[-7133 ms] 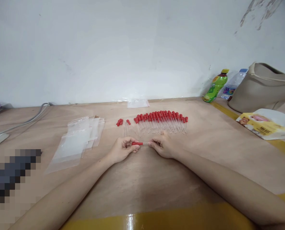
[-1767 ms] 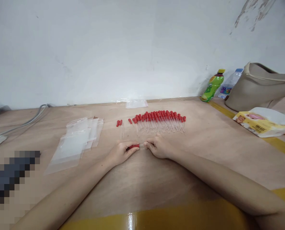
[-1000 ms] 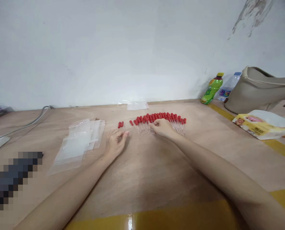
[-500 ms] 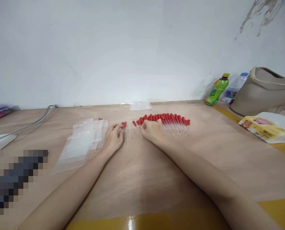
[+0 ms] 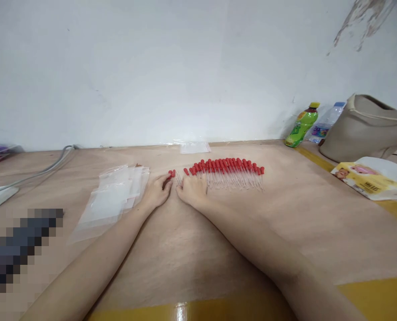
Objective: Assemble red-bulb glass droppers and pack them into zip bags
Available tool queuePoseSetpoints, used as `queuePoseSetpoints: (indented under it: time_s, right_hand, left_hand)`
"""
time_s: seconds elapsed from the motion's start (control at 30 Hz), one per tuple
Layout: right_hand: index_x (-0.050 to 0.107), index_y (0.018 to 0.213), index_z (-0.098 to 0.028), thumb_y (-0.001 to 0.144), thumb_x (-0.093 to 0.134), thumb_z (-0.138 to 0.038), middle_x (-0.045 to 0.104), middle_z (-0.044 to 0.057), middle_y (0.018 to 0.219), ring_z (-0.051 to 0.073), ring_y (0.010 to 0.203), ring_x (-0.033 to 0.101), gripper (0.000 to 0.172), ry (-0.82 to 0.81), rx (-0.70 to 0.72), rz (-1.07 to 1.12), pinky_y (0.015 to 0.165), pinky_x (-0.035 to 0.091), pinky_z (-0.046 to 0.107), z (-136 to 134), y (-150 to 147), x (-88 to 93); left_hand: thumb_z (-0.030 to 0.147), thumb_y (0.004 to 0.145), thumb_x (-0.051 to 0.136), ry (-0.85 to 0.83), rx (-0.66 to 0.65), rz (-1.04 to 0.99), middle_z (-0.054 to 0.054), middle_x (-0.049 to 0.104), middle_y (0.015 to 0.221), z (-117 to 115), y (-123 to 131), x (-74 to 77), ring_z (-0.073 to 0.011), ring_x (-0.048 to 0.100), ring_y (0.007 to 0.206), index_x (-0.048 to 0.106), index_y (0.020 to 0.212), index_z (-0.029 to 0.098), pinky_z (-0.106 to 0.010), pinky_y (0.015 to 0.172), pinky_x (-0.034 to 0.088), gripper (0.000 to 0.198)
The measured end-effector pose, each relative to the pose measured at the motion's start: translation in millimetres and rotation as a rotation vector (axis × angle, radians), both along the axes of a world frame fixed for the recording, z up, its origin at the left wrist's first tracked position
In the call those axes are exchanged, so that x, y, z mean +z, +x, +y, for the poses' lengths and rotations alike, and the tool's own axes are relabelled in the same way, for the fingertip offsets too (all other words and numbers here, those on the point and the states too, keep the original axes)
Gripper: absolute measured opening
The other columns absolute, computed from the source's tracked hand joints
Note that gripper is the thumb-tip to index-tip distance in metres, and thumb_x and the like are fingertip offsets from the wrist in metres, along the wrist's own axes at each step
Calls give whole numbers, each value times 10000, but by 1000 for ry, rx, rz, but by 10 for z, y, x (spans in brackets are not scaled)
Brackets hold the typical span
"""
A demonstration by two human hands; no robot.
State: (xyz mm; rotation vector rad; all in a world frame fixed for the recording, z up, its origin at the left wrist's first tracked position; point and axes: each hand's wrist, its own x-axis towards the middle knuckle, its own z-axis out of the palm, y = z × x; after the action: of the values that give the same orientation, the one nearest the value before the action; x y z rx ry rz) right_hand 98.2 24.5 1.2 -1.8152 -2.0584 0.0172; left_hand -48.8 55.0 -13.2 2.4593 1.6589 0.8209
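Note:
A fanned row of red-capped clear droppers [image 5: 231,166] lies on the wooden table, red ends toward the wall. My right hand [image 5: 193,189] rests at the row's left end, fingers bent over the thin clear stems; what its fingertips hold is hidden. To its left, my left hand [image 5: 157,191] lies on the table with curled fingers, its fingertips at a pair of red caps [image 5: 172,173]. I cannot make out whether it grips them. Beside my left hand, clear zip bags [image 5: 109,200] overlap in a loose pile.
Another clear bag [image 5: 194,147] lies by the wall. At the right are a green bottle [image 5: 301,125], a clear bottle [image 5: 328,120], a beige bag [image 5: 368,129] and a yellow tissue pack [image 5: 372,178]. A grey cable [image 5: 47,168] and a blurred dark object [image 5: 21,249] are at the left.
My right hand has moved left and slightly toward me, closer to my left hand, uncovering more of the dropper row. My left hand has barely shifted.

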Motion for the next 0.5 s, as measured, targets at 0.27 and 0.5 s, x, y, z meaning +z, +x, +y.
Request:
queuePoseSetpoints:
  time_s: [0.27, 0.5]
  right_hand:
    - [605, 779, -151, 798, 420, -336, 650, 83, 721, 200, 676, 576, 263, 29, 61, -99, 848, 221, 443, -192, 260, 3]
    - [541, 695, -167, 768, 518, -287, 600, 21, 732, 137, 721, 520, 142, 120, 355, 75, 726, 321, 286, -603, 675, -58]
  left_hand:
    - [294, 798, 451, 61, 61, -28, -93, 623, 1020, -20, -17, 13, -235, 575, 945, 576, 961, 161, -357, 849, 442, 245]
    - [228, 840, 338, -29, -184, 64, -72, 566, 1105, -23, -23, 77, -217, 531, 1013, 476, 1034, 185, -371, 884, 408, 241]
